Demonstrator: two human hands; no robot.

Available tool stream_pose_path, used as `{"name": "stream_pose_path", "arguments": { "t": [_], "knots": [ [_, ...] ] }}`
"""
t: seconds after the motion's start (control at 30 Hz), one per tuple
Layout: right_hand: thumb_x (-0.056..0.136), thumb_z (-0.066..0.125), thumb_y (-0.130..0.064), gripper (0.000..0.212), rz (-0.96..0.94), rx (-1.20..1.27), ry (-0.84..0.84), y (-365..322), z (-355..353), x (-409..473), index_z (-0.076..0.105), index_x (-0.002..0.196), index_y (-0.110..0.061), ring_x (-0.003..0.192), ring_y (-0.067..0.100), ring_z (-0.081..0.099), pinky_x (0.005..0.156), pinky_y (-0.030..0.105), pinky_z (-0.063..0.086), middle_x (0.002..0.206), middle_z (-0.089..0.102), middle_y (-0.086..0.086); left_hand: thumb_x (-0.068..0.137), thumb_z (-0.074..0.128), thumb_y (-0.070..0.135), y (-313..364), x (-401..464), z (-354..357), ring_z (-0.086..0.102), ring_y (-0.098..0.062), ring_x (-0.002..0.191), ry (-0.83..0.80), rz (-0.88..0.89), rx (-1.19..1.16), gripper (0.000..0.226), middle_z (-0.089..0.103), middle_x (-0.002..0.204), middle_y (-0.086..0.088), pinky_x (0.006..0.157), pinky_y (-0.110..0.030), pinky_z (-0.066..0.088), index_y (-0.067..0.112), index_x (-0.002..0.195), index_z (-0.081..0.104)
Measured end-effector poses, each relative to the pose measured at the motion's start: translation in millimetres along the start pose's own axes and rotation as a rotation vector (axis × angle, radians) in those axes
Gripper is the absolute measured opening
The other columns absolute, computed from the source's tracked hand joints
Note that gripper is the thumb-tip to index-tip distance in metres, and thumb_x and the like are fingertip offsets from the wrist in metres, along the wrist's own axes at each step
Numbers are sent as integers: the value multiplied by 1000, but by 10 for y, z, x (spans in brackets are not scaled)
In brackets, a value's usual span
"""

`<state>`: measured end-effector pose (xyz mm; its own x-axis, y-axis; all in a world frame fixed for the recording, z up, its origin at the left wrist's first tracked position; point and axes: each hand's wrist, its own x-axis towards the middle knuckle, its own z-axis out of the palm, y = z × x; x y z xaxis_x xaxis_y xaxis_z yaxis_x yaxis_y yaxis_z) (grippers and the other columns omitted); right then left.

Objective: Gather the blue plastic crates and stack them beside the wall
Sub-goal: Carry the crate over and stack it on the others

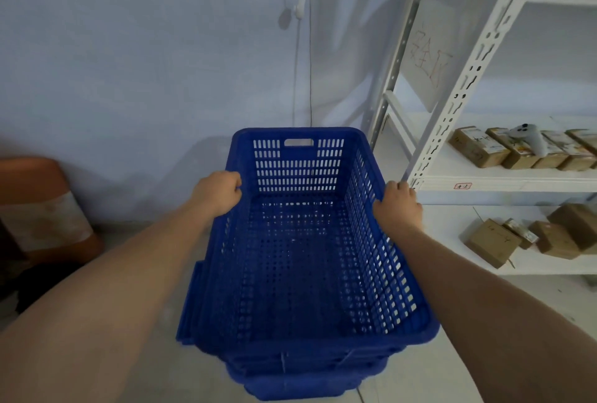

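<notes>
A blue perforated plastic crate [300, 260] is held in front of me, its far end toward the pale wall [145, 63]. My left hand [219, 192] grips its left rim and my right hand [399, 205] grips its right rim. Beneath it more blue crate rims [290, 380] show, nested as a stack on the floor; the top crate sits slightly askew over them. The held crate is empty inside.
A white metal shelf rack [452, 105] stands close on the right, with small brown cardboard boxes [504, 150] and a white handheld device [529, 141] on its shelves. An orange-brown container [42, 208] stands at the left by the wall. A cord [298, 57] hangs down the wall.
</notes>
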<state>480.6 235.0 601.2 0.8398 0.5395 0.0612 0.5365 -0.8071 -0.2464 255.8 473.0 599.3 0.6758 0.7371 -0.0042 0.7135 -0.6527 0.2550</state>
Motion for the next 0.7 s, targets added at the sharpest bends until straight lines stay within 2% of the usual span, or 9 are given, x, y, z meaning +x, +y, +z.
{"name": "stream_pose_path", "arguments": {
  "t": [0.13, 0.2, 0.4, 0.5, 0.57, 0.63, 0.7],
  "knots": [
    [87, 43, -15, 31, -207, -62, -14, -252, -190, -222, 55, 114, -6, 111, 31, 52, 94, 40, 41, 120, 55, 12, 92, 45, 21, 99, -246, -209, 61, -26, 93, 24, 43, -18, 27, 65, 106, -10, 78, -37, 51, 8, 108, 62],
    [88, 43, -16, 32, -270, -88, -17, -362, -249, -360, 55, 116, -7, 110, 31, 54, 94, 39, 41, 120, 57, 11, 91, 46, 21, 96, -390, -279, 61, -26, 93, 20, 45, -31, 27, 65, 106, -11, 79, -38, 51, 7, 107, 62],
    [90, 43, -21, 42, -305, -52, -48, -589, -369, -769, 50, 130, -12, 116, 31, 53, 95, 41, 43, 132, 53, 9, 92, 46, 21, 27, -817, -421, 57, -22, 88, 34, 21, -119, 27, 61, 99, -8, 76, -35, 48, 4, 106, 61],
    [90, 42, -21, 42, -321, -38, -53, -651, -439, -940, 50, 130, -13, 115, 32, 54, 91, 41, 45, 133, 53, 8, 92, 46, 20, -22, -1046, -482, 54, -21, 86, 48, 15, -138, 17, 54, 92, -3, 74, -33, 45, 10, 94, 59],
    [89, 42, -21, 37, -348, -23, -40, -687, -482, -1043, 53, 124, -13, 108, 31, 57, 81, 38, 45, 128, 56, 9, 92, 45, 20, -56, -1204, -530, 53, -21, 86, 61, -5, -147, 12, 52, 89, -2, 73, -31, 43, 16, 83, 53],
    [90, 42, -21, 32, -391, 2, -21, -714, -521, -1158, 56, 117, -12, 101, 30, 59, 73, 34, 42, 122, 59, 9, 92, 45, 21, -94, -1376, -580, 55, -23, 94, 84, -35, -161, 19, 58, 100, -7, 77, -31, 43, 10, 98, 59],
    [90, 43, -22, 32, -431, 26, -16, -708, -563, -1294, 56, 117, -13, 101, 29, 59, 73, 33, 42, 120, 60, 8, 93, 46, 22, -121, -1562, -621, 56, -25, 99, 112, -83, -190, 31, 61, 115, -12, 81, -32, 44, 4, 114, 59]
  ]
}}
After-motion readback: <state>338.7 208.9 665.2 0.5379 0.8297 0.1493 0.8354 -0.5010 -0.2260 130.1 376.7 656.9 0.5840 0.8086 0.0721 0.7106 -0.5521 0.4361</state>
